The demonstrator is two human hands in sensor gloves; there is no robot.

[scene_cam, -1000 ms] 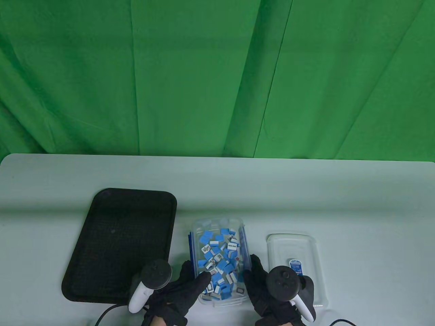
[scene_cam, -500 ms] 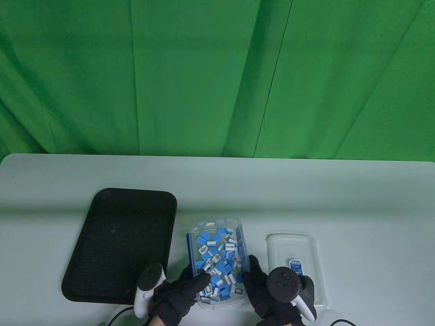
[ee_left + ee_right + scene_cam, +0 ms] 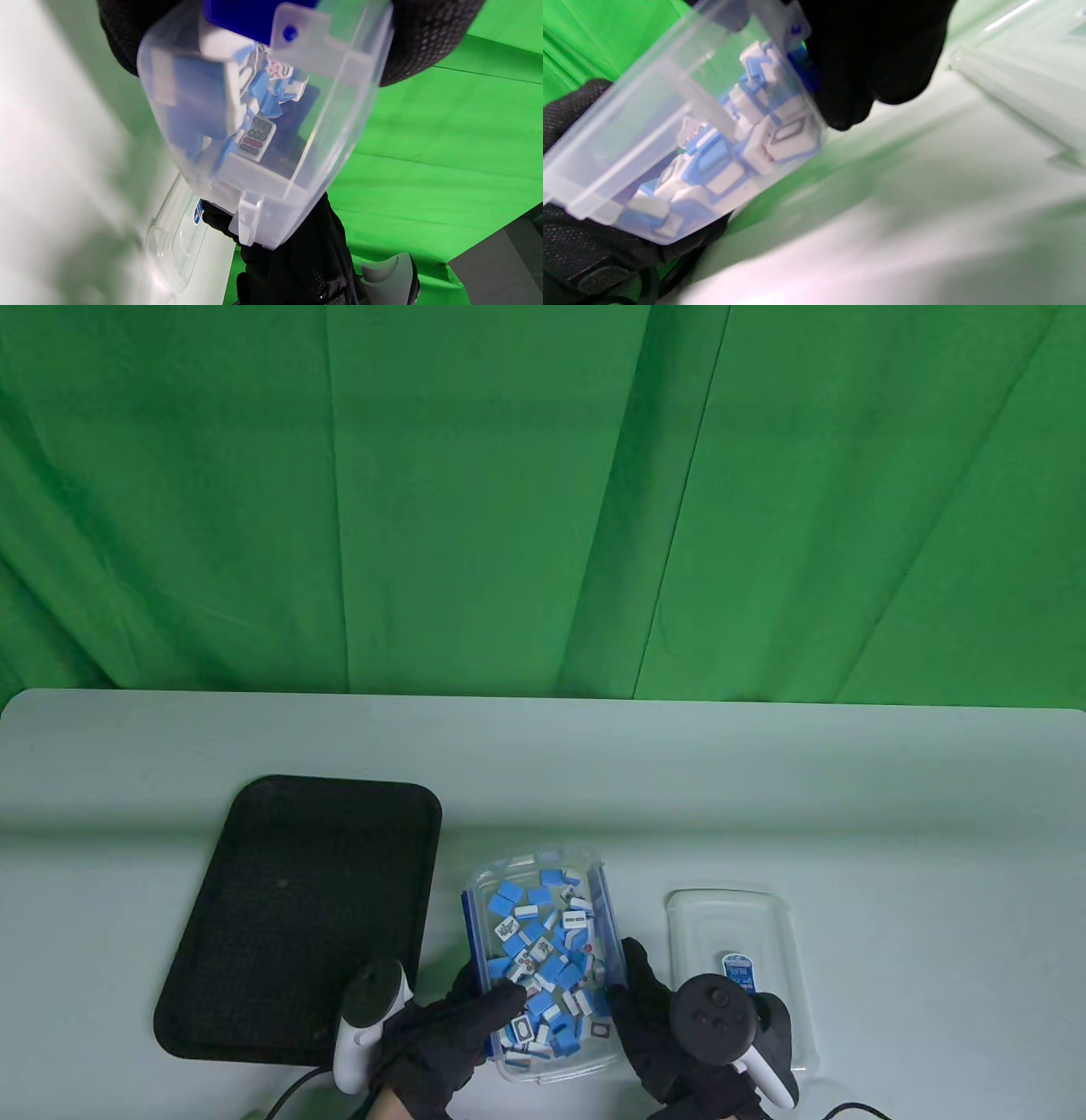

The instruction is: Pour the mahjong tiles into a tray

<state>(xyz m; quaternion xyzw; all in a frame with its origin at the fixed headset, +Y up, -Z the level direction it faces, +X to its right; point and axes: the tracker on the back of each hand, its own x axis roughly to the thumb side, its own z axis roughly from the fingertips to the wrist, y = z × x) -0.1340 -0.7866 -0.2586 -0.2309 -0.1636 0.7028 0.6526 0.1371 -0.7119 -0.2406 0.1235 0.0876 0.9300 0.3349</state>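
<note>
A clear plastic box with blue side clips holds many blue and white mahjong tiles. My left hand grips its left side and my right hand grips its right side. The box is lifted off the table, as the left wrist view and right wrist view show. The black tray lies empty on the table to the left of the box.
The box's clear lid with a blue label lies on the table to the right. A green curtain hangs behind the table's far edge. A cable runs off the bottom edge near my left hand.
Both hands have raised the box of tiles off the table; it looks larger and closer now. The left hand has turned, its tracker swinging down and left.
</note>
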